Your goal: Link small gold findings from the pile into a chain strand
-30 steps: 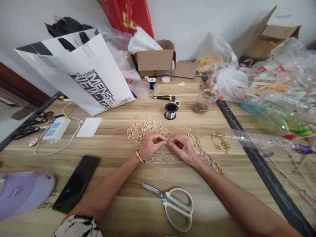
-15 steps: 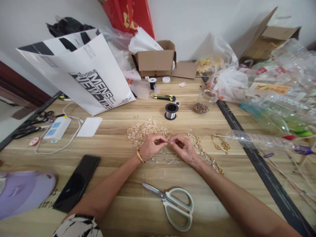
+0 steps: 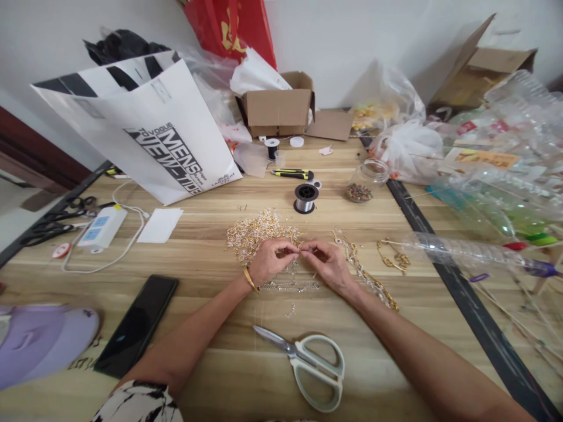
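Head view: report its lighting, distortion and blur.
Head view: light fairly even, a soft shadow on the wall beside the clear bag. Head view: edges look stretched, the white bag leaning outward. Head view: the small piece pinched by left hand and right hand is too fine to identify.

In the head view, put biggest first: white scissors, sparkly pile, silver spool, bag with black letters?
1. Bag with black letters
2. White scissors and sparkly pile: unsure which, as the left hand hides some
3. Silver spool
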The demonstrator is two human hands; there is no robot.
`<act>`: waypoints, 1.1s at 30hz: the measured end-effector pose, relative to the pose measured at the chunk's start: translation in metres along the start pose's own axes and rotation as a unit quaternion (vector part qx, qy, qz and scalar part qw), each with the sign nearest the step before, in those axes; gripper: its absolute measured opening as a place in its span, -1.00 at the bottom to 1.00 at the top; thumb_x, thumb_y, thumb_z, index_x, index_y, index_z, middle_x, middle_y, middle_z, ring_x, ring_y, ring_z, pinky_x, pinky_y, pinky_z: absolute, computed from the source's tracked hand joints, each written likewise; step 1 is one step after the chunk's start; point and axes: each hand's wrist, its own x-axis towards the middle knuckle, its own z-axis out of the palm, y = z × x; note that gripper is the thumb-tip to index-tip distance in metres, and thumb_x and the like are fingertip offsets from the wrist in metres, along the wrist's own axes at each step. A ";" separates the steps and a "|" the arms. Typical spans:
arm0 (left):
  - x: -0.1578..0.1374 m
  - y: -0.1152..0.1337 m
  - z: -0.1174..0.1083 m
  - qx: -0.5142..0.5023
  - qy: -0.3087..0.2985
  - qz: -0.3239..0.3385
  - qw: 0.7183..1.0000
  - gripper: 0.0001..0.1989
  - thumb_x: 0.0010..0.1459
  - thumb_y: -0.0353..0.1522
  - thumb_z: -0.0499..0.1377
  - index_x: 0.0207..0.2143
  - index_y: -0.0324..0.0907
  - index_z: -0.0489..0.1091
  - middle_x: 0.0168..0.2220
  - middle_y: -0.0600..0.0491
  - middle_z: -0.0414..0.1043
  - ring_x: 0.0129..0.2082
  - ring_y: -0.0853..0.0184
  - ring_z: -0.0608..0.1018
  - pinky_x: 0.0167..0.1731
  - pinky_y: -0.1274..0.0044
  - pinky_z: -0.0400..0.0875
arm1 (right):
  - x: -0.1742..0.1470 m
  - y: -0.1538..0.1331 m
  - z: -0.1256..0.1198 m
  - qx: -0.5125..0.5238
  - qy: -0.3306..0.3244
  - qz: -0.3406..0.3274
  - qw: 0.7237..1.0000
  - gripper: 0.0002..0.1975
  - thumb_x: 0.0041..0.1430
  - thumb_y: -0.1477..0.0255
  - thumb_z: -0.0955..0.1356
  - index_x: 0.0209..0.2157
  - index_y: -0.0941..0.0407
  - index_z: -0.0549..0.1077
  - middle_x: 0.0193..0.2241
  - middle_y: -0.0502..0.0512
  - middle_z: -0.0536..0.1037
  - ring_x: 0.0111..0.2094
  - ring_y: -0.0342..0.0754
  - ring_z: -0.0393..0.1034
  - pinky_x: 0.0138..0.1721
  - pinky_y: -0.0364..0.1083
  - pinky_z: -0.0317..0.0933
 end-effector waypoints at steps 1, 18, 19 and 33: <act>0.000 0.000 0.000 0.001 0.000 0.003 1.000 -0.97 0.03 -0.47 0.23 -0.43 -0.24 0.48 -0.44 0.03 0.51 -0.42 0.38 0.50 -0.35 0.55 0.36 | 0.000 0.000 0.000 0.000 -0.001 -0.002 1.000 -0.85 0.12 0.36 0.34 -0.35 0.15 0.48 -0.49 0.04 0.48 -0.49 -0.15 0.32 -0.49 -0.18 0.19; -0.002 -0.003 0.000 0.019 -0.016 0.023 0.999 -0.81 0.16 -0.38 0.11 -0.44 -0.24 0.46 -0.48 0.05 0.45 -0.46 0.40 0.44 -0.37 0.56 0.31 | 0.001 -0.001 -0.001 -0.025 -0.020 -0.016 0.999 -0.82 0.13 0.32 0.32 -0.39 0.15 0.46 -0.49 0.05 0.47 -0.49 -0.14 0.31 -0.49 -0.17 0.17; -0.002 -0.003 0.000 0.016 -0.019 0.021 0.999 -0.81 0.17 -0.38 0.10 -0.45 -0.24 0.45 -0.49 0.05 0.45 -0.46 0.41 0.44 -0.37 0.56 0.31 | 0.000 -0.001 -0.001 -0.024 -0.022 -0.013 0.999 -0.81 0.14 0.32 0.32 -0.39 0.15 0.46 -0.49 0.05 0.47 -0.50 -0.14 0.31 -0.49 -0.17 0.17; -0.002 0.004 -0.002 -0.024 -0.016 0.015 0.999 -0.82 0.14 -0.40 0.11 -0.50 -0.25 0.40 -0.49 0.05 0.43 -0.44 0.41 0.44 -0.33 0.55 0.32 | 0.000 -0.009 -0.004 0.012 -0.001 0.037 0.999 -0.74 0.20 0.27 0.27 -0.36 0.16 0.45 -0.51 0.03 0.43 -0.50 -0.15 0.26 -0.49 -0.18 0.14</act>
